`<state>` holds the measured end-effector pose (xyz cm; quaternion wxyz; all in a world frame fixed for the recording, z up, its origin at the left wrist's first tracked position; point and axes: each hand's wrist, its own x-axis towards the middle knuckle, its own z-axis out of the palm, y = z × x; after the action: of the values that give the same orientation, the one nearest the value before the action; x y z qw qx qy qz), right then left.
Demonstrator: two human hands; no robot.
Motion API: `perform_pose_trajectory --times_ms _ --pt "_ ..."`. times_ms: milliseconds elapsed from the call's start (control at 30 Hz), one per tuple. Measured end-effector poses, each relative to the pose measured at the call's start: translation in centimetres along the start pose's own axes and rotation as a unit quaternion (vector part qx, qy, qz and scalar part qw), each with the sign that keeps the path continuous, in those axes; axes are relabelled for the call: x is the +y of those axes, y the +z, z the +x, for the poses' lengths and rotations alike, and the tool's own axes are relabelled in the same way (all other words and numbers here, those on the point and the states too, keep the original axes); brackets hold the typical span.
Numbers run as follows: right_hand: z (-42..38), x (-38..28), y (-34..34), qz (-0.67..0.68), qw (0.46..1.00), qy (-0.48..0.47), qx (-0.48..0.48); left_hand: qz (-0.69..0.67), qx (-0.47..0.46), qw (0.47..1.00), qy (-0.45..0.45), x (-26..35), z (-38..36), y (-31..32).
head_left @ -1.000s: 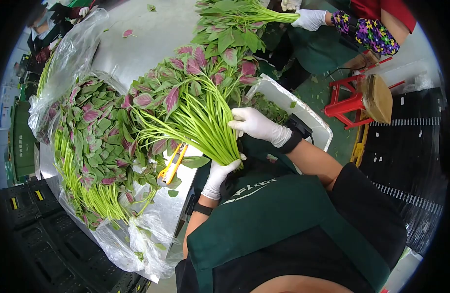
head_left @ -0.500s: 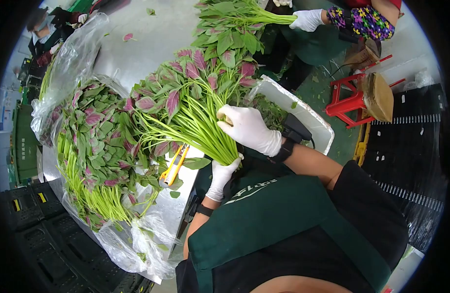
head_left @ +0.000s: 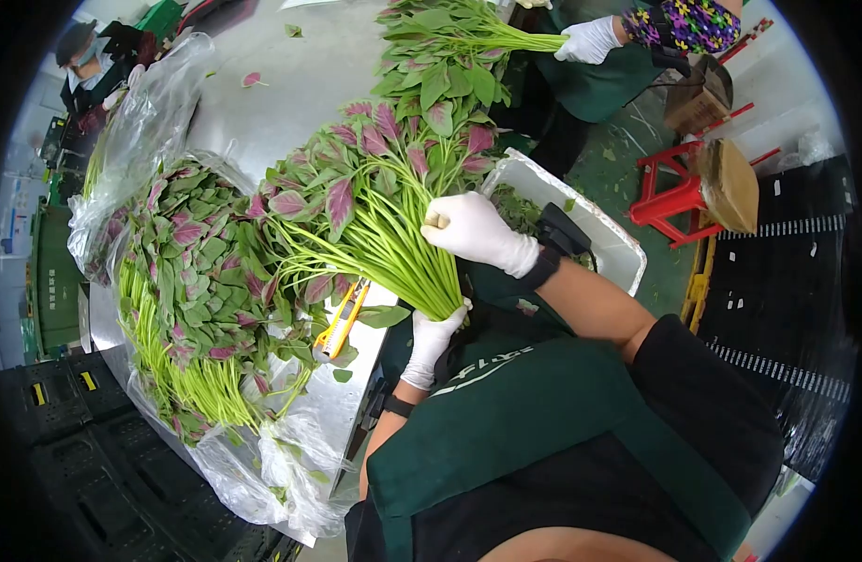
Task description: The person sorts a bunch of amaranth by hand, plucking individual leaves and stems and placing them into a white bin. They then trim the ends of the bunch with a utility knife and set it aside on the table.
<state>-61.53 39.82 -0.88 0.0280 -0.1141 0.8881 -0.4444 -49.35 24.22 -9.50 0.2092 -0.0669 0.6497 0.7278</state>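
A bunch of red-and-green amaranth (head_left: 393, 253) lies fanned out in front of me, its pale green stems converging toward my body. Wrapped round the stem ends is my left hand (head_left: 434, 345), in a white glove. My right hand (head_left: 482, 232), also gloved, is closed at the right side of the stems, its fingers curled in; whatever they pinch is hidden. A yellow utility knife (head_left: 342, 323) rests on the metal table just left of the bunch. Further left is a large heap of amaranth (head_left: 201, 272) on clear plastic.
A white foam box (head_left: 627, 245) with leafy scraps stands at my right. Beyond it are a red stool (head_left: 663, 199) and a cardboard box. Across the table, a co-worker's gloved hand (head_left: 588, 41) grips another amaranth bunch (head_left: 449, 51). Black crates (head_left: 103, 440) stand lower left.
My right hand's fingers have curled tighter beside the stems. My left hand keeps its hold on the stem ends. The whole view has shifted slightly.
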Motion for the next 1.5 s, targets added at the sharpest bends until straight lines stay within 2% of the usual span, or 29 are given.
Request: perform_pose_trajectory --times_ms 33,133,233,267,300,333,400,433,467,533,600,633,667,700,733,767,833,867,900,933,967,1000,1067,1300,1433,1500 --pt "-0.7 -0.1 -0.1 0.076 0.997 -0.011 0.000 -0.018 -0.007 1.000 0.008 0.0 0.1 -0.1" --pt "-2.6 -0.7 -0.9 0.093 0.991 -0.093 0.031 -0.052 -0.030 0.998 0.026 -0.6 0.3 -0.2" --pt "-2.8 -2.9 -3.1 0.269 0.962 0.000 0.050 -0.053 -0.047 0.997 0.025 -0.9 0.4 -0.3" --pt "-2.5 -4.8 -5.7 0.353 0.931 0.068 0.061 -0.060 -0.043 0.997 0.017 -1.0 0.3 -0.3" --pt "-1.7 -4.8 -7.4 0.418 0.898 0.022 0.135 -0.067 -0.039 0.997 0.011 -1.0 0.1 -0.3" --pt "-1.6 -5.5 -10.7 0.391 0.909 0.022 0.145 -0.069 -0.042 0.997 0.008 -0.9 0.0 -0.3" --pt "-0.8 -4.7 -14.8 0.382 0.905 -0.058 0.180 -0.071 -0.049 0.996 0.003 -0.5 0.0 -0.4" --pt "-0.7 -3.4 -16.8 0.354 0.919 -0.094 0.143 -0.075 -0.052 0.996 0.002 -0.5 -0.1 -0.5" --pt "-1.1 -2.9 -18.3 0.297 0.941 -0.080 0.141 -0.079 -0.055 0.995 0.002 -0.4 -0.1 -0.5" --pt "-2.0 -1.8 -20.0 0.169 0.978 0.026 0.122 -0.092 -0.070 0.993 0.005 -0.2 0.0 -0.5" --pt "-3.0 1.2 -19.7 0.046 0.992 0.094 0.073 -0.107 -0.092 0.990 0.009 0.1 0.0 -0.6" --pt "-3.6 2.8 -19.1 -0.007 0.986 0.154 0.062 -0.119 -0.112 0.987 0.008 -0.7 0.2 -1.0" --pt "-4.3 4.7 -18.3 -0.213 0.963 0.152 0.067 -0.131 -0.118 0.984 0.002 -0.8 0.2 -1.1" --pt "-5.5 6.5 -16.6 -0.363 0.919 0.113 0.108 -0.141 -0.125 0.982 -0.004 -0.9 0.2 -1.1" --pt "-5.6 6.5 -15.2 -0.383 0.903 0.187 0.051 -0.149 -0.132 0.980 -0.010 -0.9 0.3 -1.2" --pt "-6.0 6.0 -13.4 -0.362 0.916 0.169 0.039 -0.157 -0.136 0.978 -0.027 -1.0 0.2 -1.4" --pt "-6.1 7.5 -10.1 -0.121 0.989 0.083 -0.027 -0.166 -0.131 0.977 -0.041 -0.1 -0.1 -1.1" --pt "-5.4 7.6 -8.3 0.010 0.989 0.121 -0.086 -0.169 -0.129 0.976 -0.048 0.3 -0.3 -1.0" --pt "-4.7 6.8 -6.7 0.165 0.957 0.192 -0.140 -0.173 -0.131 0.975 -0.054 0.4 -0.3 -1.0" --pt "-4.0 7.2 -4.9 0.227 0.946 0.180 -0.147 -0.178 -0.132 0.973 -0.057 0.5 -0.4 -1.0" --pt "-3.2 6.9 -3.8 0.270 0.931 0.173 -0.172 -0.184 -0.132 0.972 -0.061 0.6 -0.4 -0.9" --pt "-2.5 5.9 -2.9 0.316 0.909 0.208 -0.176 -0.185 -0.134 0.972 -0.062 0.6 -0.4 -0.9" --pt "-1.7 5.2 -1.5 0.377 0.888 0.204 -0.169 -0.186 -0.135 0.971 -0.062 0.3 -0.4 -1.1" --pt "-2.4 3.3 -1.5 0.367 0.917 0.076 -0.139 -0.187 -0.131 0.971 -0.073 0.2 -0.4 -1.3" --pt "-3.8 1.1 -3.0 0.230 0.968 -0.033 -0.093 -0.176 -0.133 0.973 -0.073 0.2 -0.5 -1.2" --pt "-3.8 0.9 -4.2 0.310 0.950 0.023 -0.025 -0.169 -0.134 0.974 -0.064 0.5 -0.4 -1.2"
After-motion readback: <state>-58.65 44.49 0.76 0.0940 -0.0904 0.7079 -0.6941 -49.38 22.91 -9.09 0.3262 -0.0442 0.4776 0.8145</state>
